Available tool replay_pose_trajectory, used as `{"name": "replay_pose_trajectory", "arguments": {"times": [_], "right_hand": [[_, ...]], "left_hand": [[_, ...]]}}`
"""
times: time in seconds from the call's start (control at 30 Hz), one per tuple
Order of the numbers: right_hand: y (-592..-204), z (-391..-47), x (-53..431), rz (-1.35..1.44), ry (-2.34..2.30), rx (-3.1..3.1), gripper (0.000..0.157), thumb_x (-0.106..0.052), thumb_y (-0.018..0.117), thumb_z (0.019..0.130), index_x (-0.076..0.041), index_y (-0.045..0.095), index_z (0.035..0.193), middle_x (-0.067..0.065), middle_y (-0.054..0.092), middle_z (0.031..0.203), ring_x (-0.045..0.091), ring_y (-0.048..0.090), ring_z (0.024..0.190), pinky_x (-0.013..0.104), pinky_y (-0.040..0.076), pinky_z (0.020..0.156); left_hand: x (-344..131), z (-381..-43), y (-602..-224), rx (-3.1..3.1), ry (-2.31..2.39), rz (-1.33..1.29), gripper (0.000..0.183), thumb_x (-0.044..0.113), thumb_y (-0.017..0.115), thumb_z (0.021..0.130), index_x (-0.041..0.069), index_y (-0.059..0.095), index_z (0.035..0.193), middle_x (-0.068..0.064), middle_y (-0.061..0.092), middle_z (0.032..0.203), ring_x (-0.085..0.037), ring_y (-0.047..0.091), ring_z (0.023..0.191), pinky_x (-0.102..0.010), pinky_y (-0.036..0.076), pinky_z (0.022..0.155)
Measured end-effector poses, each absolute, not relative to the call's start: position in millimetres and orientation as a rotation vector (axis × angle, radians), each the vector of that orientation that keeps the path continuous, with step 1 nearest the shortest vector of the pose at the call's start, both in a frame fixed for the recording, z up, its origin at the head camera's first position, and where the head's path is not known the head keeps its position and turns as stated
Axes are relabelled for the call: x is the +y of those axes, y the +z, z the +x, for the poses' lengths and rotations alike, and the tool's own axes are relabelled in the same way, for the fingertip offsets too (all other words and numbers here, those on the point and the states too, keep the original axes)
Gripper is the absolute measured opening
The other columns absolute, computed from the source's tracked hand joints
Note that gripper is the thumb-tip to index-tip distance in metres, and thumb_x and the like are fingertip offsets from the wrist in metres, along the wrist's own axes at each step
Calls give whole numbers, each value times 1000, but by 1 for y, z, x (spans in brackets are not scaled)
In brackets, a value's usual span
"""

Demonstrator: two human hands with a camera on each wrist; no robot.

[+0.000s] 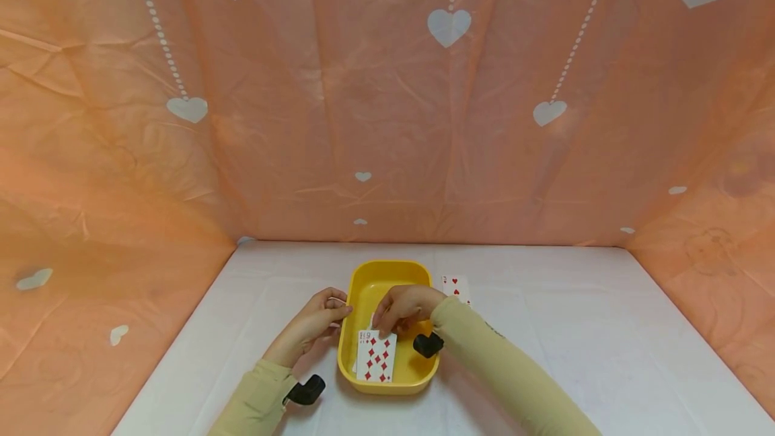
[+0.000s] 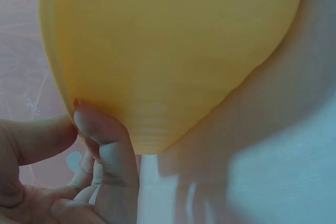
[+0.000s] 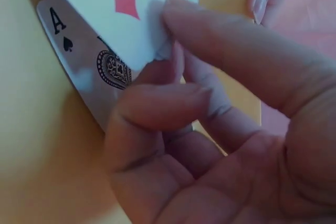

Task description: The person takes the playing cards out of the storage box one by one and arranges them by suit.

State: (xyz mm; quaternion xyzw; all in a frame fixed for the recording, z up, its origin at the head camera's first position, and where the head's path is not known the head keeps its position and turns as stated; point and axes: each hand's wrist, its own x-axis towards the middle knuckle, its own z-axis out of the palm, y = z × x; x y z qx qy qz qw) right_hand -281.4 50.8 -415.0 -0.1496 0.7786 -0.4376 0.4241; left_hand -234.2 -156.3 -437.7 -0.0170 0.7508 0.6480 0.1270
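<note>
A yellow plastic tray (image 1: pixel 387 387) stands on the white cloth between both hands. My left hand (image 1: pixel 315 325) pinches its left rim between thumb and fingers, as the left wrist view shows up close. Reaching into the tray from the right, my right hand (image 1: pixel 408 307) grips a nine of diamonds playing card (image 1: pixel 377 356) at its top edge, thumb on the face. Beneath that card in the right wrist view lies an ace of spades (image 3: pixel 79 61), partly covered by the nine and by the fingers.
Just beyond the tray's right side, a hearts playing card (image 1: pixel 455 286) lies face up, partly hidden by the right sleeve (image 1: pixel 508 362). An orange curtain (image 1: pixel 387 120) with pale hearts encloses the back and sides of the white-covered table (image 1: pixel 581 328).
</note>
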Motion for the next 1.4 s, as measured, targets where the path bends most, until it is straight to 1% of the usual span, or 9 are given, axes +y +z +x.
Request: {"name": "replay_pose_trajectory", "arguments": {"times": [0.23, 0.37, 0.5, 0.7, 0.83, 1.03, 1.2, 1.4], "right_hand": [[-415, -281, 50, -368, -1044, 2067, 6, -1, 71, 83, -3, 71, 89, 2, 64, 73, 12, 47, 59, 21, 40, 53], [-414, -282, 50, -332, -1037, 2186, 7, -3, 71, 84, -4, 72, 91, 3, 67, 78, 13, 52, 64, 24, 45, 59], [-412, -284, 51, -314, -1036, 2317, 9, -4, 71, 83, -4, 71, 92, 3, 66, 81, 14, 54, 69, 27, 47, 67], [-412, -283, 51, -335, -1087, 2428, 8, 1, 71, 80, -1, 70, 88, 4, 63, 77, 13, 51, 64, 26, 44, 61], [-410, -285, 52, -334, -1095, 2441, 6, -1, 70, 82, -1, 70, 88, 3, 60, 76, 13, 50, 65, 27, 46, 63], [-402, -289, 58, -351, -1200, 2303, 12, -5, 66, 88, 1, 68, 97, 6, 64, 81, 15, 58, 70, 35, 54, 73], [-389, -293, 68, -339, -1310, 2178, 18, -4, 64, 89, 3, 65, 105, 11, 65, 87, 20, 62, 75, 39, 55, 73], [-376, -296, 84, -372, -1398, 2135, 25, 2, 62, 86, 5, 64, 110, 12, 65, 94, 21, 62, 79, 39, 55, 74]], "left_hand": [[-156, -234, -438, 2192, 1881, -66, 23, 4, 60, 92, -3, 48, 110, -9, 58, 86, -18, 58, 71, -26, 46, 58], [-156, -233, -438, 2201, 1876, -74, 23, 5, 61, 92, -2, 48, 110, -9, 59, 86, -18, 58, 71, -27, 46, 58], [-156, -233, -438, 2215, 1865, -76, 23, 6, 61, 92, -2, 49, 110, -10, 60, 86, -18, 58, 71, -27, 45, 57], [-156, -232, -437, 2224, 1851, -80, 24, 7, 61, 92, -2, 50, 111, -11, 61, 87, -17, 58, 68, -27, 43, 55], [-156, -232, -437, 2223, 1850, -78, 25, 7, 61, 92, -3, 50, 111, -11, 62, 87, -17, 58, 69, -27, 43, 55], [-156, -232, -437, 2215, 1853, -81, 25, 6, 61, 92, -4, 49, 112, -11, 61, 86, -17, 58, 68, -26, 43, 55], [-156, -232, -437, 2215, 1858, -56, 27, 6, 61, 92, -5, 48, 113, -12, 61, 87, -17, 59, 68, -26, 43, 54], [-156, -232, -437, 2214, 1866, -45, 26, 5, 60, 93, -5, 48, 113, -13, 61, 87, -17, 59, 69, -26, 45, 56]]}}
